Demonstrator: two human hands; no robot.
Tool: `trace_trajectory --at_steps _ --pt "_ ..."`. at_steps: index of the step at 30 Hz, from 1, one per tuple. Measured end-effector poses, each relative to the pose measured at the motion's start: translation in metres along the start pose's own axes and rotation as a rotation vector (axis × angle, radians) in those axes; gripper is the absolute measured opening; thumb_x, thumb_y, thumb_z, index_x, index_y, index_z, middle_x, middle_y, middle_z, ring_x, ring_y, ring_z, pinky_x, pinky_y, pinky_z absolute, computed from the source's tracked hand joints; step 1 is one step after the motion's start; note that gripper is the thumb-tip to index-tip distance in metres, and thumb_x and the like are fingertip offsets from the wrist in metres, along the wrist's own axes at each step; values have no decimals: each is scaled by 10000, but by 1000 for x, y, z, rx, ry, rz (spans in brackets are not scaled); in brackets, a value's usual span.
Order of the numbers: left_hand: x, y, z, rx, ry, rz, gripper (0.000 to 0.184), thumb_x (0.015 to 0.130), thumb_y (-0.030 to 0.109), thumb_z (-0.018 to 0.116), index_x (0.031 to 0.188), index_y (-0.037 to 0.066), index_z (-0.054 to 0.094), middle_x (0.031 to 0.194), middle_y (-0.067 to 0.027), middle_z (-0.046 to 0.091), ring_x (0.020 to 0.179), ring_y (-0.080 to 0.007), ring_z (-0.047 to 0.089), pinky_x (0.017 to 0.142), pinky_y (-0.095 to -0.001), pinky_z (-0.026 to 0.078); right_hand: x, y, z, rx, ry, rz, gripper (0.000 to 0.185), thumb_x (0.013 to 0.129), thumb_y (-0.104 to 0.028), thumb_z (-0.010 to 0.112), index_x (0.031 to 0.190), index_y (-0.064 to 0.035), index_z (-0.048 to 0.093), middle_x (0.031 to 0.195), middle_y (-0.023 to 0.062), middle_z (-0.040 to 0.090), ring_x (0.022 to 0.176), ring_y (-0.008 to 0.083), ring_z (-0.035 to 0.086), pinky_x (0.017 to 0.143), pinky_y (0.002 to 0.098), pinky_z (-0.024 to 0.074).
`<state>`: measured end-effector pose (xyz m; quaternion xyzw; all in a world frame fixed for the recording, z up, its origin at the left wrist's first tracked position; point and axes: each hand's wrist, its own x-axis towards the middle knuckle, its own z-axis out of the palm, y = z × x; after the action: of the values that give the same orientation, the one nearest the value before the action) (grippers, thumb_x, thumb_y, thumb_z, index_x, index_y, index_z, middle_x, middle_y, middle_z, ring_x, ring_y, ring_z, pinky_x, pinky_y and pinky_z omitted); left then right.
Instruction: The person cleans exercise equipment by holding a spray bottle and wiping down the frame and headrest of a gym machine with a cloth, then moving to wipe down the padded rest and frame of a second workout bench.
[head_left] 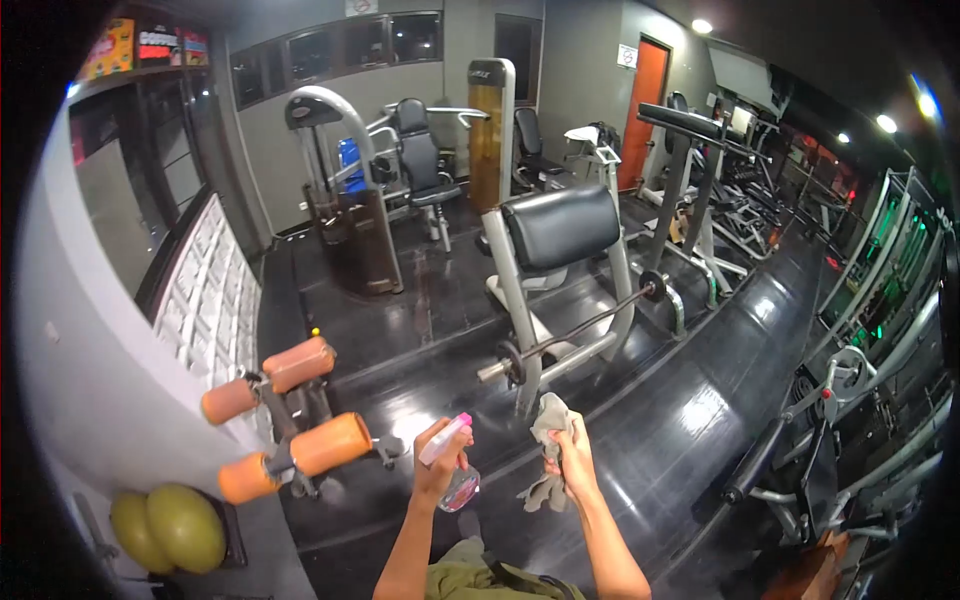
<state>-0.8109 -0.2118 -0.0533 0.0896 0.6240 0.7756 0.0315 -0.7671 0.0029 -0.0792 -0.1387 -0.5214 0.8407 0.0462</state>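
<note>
My left hand [436, 462] is wrapped round a clear spray bottle [460, 490] with a pink and white spray head, held upright in front of my body. To its right, my right hand [574, 458] grips a crumpled grey cloth [549, 424], whose loose ends hang below the fingers and stick up above them. The two hands are apart, over the dark floor. Beyond them stands a machine with a black padded backrest [562, 226] and a barbell [590, 330] across its grey frame; neither hand touches it.
Orange foam rollers [330, 444] on a bench stand at the left, near green balls [185, 530]. Weight machines [428, 165] line the back. More equipment [820, 440] stands close on the right. The black floor [690, 400] is shiny.
</note>
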Motion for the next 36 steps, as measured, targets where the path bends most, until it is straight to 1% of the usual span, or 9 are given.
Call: trace_trajectory --at_steps 6,7,14,15,19,21,26,29,36 --pt "165 -14 -5 2 -20 19 212 899 195 647 833 -6 632 738 -56 620 497 -80 527 456 -226 415 126 -25 22 -88 41 -240 314 992 -143 525 1288 -104 426 1028 100 603 790 168 656 469 268 516" --pt "190 -19 -5 6 -14 28 206 900 190 644 830 -4 631 734 -54 618 498 -79 526 456 -227 415 146 -30 21 -94 43 -235 319 1002 -149 522 1299 -97 419 1049 113 604 811 187 675 547 305 581" --pt "342 -52 5 27 -8 12 195 900 175 643 807 4 631 707 -34 611 497 -70 523 456 -225 410 303 -37 2 -261 117 -351 318 983 -113 519 1294 -81 459 941 78 604 596 136 617 515 278 545" --pt "363 -61 7 32 -4 23 197 900 176 643 804 4 631 707 -33 611 496 -70 523 456 -225 410 326 -39 3 -288 187 -346 314 971 -102 521 1283 -84 491 901 60 592 520 89 539 459 241 475" --pt "437 -82 21 -3 54 3 165 873 145 643 788 4 629 703 -32 612 490 -75 529 441 -234 409 415 -58 -3 -398 175 -266 348 954 -135 573 1297 -115 513 875 25 589 501 41 458 421 204 364" --pt "475 -90 27 38 75 18 190 887 169 610 798 2 621 729 -68 620 472 -96 531 443 -234 414 462 -76 6 -389 131 -271 357 948 -150 589 1295 -118 515 876 17 588 507 39 452 422 200 362" --pt "562 -110 36 29 129 -19 156 872 138 599 816 -6 624 747 -68 616 480 -103 537 436 -238 414 569 -94 16 -389 9 -197 351 953 -146 586 1294 -129 505 913 27 585 487 33 414 395 193 345" --pt "613 -108 39 28 147 -77 153 866 137 603 819 -6 627 735 -66 620 461 -108 533 434 -239 412 623 -102 23 -400 -45 -150 304 951 -165 598 1246 -112 544 849 7 586 493 28 424 395 193 343" --pt "738 -125 21 126 0 -125 216 869 200 658 755 18 647 679 -42 626 456 -96 538 412 -252 416 719 -121 36 -525 -93 -78 273 948 -219 623 1188 -94 591 749 -23 578 489 19 444 390 187 337"
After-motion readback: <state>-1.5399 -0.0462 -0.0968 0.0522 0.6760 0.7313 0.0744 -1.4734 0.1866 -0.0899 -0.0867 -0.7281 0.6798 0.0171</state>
